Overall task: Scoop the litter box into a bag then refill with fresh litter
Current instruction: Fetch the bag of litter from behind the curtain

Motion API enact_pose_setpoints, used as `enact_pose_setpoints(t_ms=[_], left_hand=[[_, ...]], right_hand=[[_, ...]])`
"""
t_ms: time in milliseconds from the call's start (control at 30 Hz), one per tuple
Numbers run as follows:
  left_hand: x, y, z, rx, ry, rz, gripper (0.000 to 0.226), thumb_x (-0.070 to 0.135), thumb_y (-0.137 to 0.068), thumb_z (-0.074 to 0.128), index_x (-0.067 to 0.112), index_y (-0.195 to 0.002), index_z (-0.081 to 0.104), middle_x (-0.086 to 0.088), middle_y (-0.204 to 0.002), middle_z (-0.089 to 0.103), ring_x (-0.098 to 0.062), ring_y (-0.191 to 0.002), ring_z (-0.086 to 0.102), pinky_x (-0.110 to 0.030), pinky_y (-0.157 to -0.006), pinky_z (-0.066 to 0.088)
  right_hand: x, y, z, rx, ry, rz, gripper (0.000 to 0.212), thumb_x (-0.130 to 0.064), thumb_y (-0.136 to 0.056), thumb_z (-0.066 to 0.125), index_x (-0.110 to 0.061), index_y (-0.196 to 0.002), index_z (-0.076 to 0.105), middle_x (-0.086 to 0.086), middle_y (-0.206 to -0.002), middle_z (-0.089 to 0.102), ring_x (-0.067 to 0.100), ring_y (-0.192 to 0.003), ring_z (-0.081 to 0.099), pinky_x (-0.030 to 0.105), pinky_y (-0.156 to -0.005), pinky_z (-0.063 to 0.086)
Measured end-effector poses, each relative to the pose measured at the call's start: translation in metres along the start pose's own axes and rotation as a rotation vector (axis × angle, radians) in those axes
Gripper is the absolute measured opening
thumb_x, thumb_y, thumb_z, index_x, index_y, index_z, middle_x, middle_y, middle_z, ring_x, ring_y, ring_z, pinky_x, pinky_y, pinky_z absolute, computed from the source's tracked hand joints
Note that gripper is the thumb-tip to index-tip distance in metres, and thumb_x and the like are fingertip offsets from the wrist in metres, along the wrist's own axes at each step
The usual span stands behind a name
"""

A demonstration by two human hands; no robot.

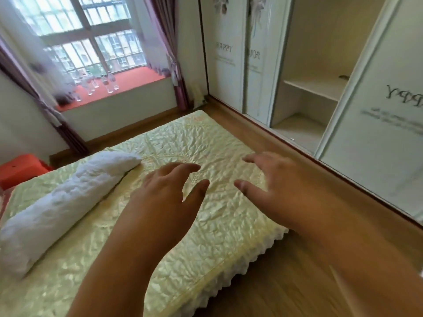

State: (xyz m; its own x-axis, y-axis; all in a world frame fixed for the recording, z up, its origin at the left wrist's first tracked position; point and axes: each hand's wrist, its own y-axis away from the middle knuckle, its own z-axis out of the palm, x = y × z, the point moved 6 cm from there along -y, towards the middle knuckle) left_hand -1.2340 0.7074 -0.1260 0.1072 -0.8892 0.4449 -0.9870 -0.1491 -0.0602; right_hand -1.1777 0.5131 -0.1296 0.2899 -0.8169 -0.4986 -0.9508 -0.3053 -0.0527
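No litter box, scoop, bag or litter shows in the head view. My left hand and my right hand are both stretched out in front of me above a bed with a pale yellow quilted cover. The fingers of both hands are spread and relaxed, and neither hand holds anything. The picture is slightly blurred.
A rolled white blanket lies on the bed's left side. A white wardrobe with one section open stands on the right, past a strip of wooden floor. Several plastic bottles stand on the red window sill. An orange box sits at the far left.
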Motion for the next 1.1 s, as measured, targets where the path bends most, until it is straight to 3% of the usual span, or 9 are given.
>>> enact_pose_setpoints(t_ms=[100, 200, 300, 467, 633, 967, 1100], left_hand=[[0.016, -0.032, 0.013, -0.085, 0.018, 0.107, 0.06, 0.078, -0.087, 0.032, 0.053, -0.14, 0.048, 0.024, -0.15, 0.045, -0.013, -0.121, 0.06, -0.049, -0.107, 0.049], [0.033, -0.057, 0.025, -0.189, -0.012, 0.232, 0.056, 0.074, -0.091, 0.035, 0.053, -0.142, 0.045, 0.024, -0.151, 0.043, -0.012, -0.127, 0.056, -0.048, -0.109, 0.048], [0.051, -0.075, 0.034, -0.262, 0.005, 0.36, 0.055, 0.072, -0.092, 0.037, 0.052, -0.142, 0.046, 0.023, -0.151, 0.044, -0.013, -0.128, 0.055, -0.047, -0.11, 0.047], [0.085, -0.083, 0.062, -0.335, 0.031, 0.566, 0.051, 0.069, -0.095, 0.041, 0.049, -0.141, 0.049, 0.02, -0.149, 0.047, -0.014, -0.125, 0.057, -0.045, -0.109, 0.048], [0.131, -0.067, 0.095, -0.45, 0.043, 0.71, 0.051, 0.068, -0.094, 0.042, 0.048, -0.141, 0.051, 0.017, -0.151, 0.048, -0.017, -0.127, 0.056, -0.047, -0.109, 0.047], [0.231, -0.032, 0.155, -0.575, -0.023, 0.87, 0.049, 0.067, -0.097, 0.043, 0.05, -0.142, 0.049, 0.021, -0.15, 0.046, -0.017, -0.122, 0.058, -0.047, -0.108, 0.047], [0.282, -0.027, 0.174, -0.579, -0.04, 0.901, 0.051, 0.067, -0.096, 0.042, 0.049, -0.143, 0.048, 0.021, -0.151, 0.046, -0.015, -0.131, 0.053, -0.047, -0.112, 0.043]], right_hand=[[0.023, -0.002, -0.007, 0.033, 0.021, 0.143, 0.067, -0.072, -0.085, 0.047, -0.038, -0.143, 0.047, -0.013, -0.145, 0.052, 0.015, -0.132, 0.05, 0.047, -0.108, 0.045], [0.039, 0.004, -0.015, 0.066, 0.038, 0.291, 0.062, -0.065, -0.092, 0.053, -0.039, -0.147, 0.043, -0.014, -0.151, 0.045, 0.015, -0.135, 0.046, 0.038, -0.111, 0.04], [0.048, 0.022, -0.024, 0.108, 0.06, 0.447, 0.06, -0.061, -0.095, 0.053, -0.041, -0.15, 0.038, -0.014, -0.156, 0.038, 0.012, -0.138, 0.04, 0.028, -0.102, 0.034], [0.063, 0.07, -0.028, 0.206, 0.049, 0.654, 0.062, -0.064, -0.093, 0.052, -0.044, -0.15, 0.036, -0.017, -0.156, 0.037, 0.012, -0.136, 0.045, 0.035, -0.106, 0.041], [0.087, 0.127, -0.033, 0.28, 0.079, 0.818, 0.062, -0.063, -0.093, 0.052, -0.043, -0.15, 0.037, -0.016, -0.157, 0.037, 0.011, -0.14, 0.042, 0.036, -0.111, 0.039], [0.163, 0.186, -0.06, 0.369, 0.006, 0.934, 0.058, -0.06, -0.095, 0.053, -0.043, -0.149, 0.04, -0.017, -0.158, 0.035, 0.009, -0.131, 0.048, 0.026, -0.092, 0.039], [0.203, 0.196, -0.085, 0.37, -0.019, 0.933, 0.06, -0.059, -0.097, 0.052, -0.042, -0.152, 0.037, -0.016, -0.159, 0.034, 0.009, -0.141, 0.04, 0.03, -0.105, 0.038]])
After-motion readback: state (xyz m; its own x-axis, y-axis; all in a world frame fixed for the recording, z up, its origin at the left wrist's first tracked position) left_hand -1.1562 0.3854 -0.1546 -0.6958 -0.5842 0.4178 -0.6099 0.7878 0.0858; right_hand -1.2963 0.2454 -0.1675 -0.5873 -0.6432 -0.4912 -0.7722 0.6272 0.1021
